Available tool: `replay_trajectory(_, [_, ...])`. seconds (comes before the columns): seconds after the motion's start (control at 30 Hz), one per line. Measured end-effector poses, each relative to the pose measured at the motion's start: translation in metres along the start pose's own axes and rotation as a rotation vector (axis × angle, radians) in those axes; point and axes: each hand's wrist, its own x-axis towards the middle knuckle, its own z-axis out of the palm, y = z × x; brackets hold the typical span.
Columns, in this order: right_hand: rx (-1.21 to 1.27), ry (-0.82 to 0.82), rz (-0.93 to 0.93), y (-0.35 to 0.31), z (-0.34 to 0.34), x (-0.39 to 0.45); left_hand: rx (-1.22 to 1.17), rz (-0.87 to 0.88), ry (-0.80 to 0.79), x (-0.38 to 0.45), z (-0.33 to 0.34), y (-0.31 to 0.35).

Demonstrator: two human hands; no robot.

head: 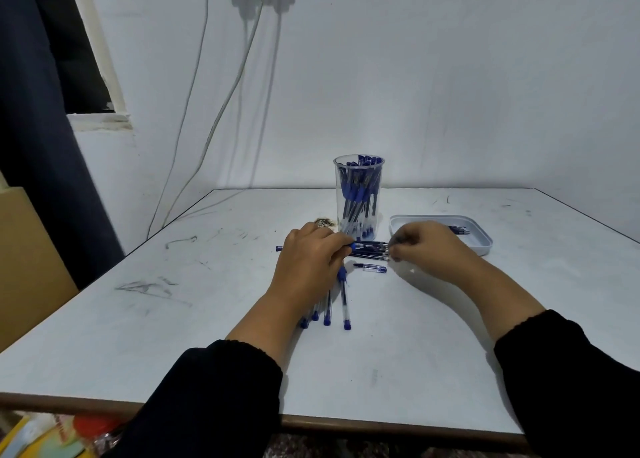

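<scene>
Walls (450, 94) of plain white close in the corner behind a large white table (138, 336), whose top is scuffed with grey pen marks and edged in brown. A dark blue curtain (41, 146) hangs at the far left beside a window ledge, and pale cables (221, 111) trail down the wall. At the back of the table stands a clear plastic cup (359, 194), upright and packed with blue pens. Just to its right lies a shallow pale tray (481, 239) holding a few dark pieces. In front of the cup, a bundle of pens (370, 250) lies crosswise on the table: slim, clear barrels with dark blue caps. The left hand (308, 267) curls its fingers over one end of it, and the right hand (426, 246) pinches the other end with its fingertips. Four loose pens (344, 302) lie side by side partly under the left wrist, pointing toward the person. A short pen piece (372, 268) lies near the bundle.
</scene>
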Motion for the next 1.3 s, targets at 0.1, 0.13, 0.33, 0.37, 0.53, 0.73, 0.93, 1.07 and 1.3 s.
replay_trajectory(0.1, [0.314, 0.077, 0.053, -0.007, 0.001, -0.002, 0.005, -0.005, -0.005, 0.001, -0.001, 0.001])
replay_trajectory(0.13, [0.398, 0.068, 0.059, -0.009, 0.002, -0.003, 0.007, -0.004, -0.004, 0.001, -0.001, 0.001])
replay_trajectory(0.33, [0.497, -0.016, 0.041, -0.019, 0.007, -0.009, 0.020, 0.013, -0.006, 0.001, -0.001, 0.001])
replay_trajectory(0.37, [0.502, -0.026, 0.044, -0.019, 0.007, -0.009, 0.018, 0.018, -0.008, 0.001, -0.001, 0.001])
replay_trajectory(0.53, [0.504, -0.070, 0.055, -0.020, 0.013, -0.009, 0.013, 0.040, 0.013, 0.002, 0.001, 0.003])
replay_trajectory(0.73, [0.532, -0.079, 0.083, -0.024, 0.017, -0.011, -0.009, 0.063, 0.033, 0.002, 0.000, 0.003])
replay_trajectory(0.93, [0.506, -0.098, 0.081, -0.026, 0.016, -0.014, -0.016, 0.072, 0.040, 0.002, -0.001, 0.004])
replay_trajectory(1.07, [0.494, -0.145, 0.082, -0.025, 0.016, -0.012, -0.005, 0.067, 0.042, 0.001, -0.002, 0.004])
replay_trajectory(1.3, [0.475, -0.140, 0.090, -0.026, 0.018, -0.012, -0.023, 0.083, 0.041, 0.002, -0.002, 0.005])
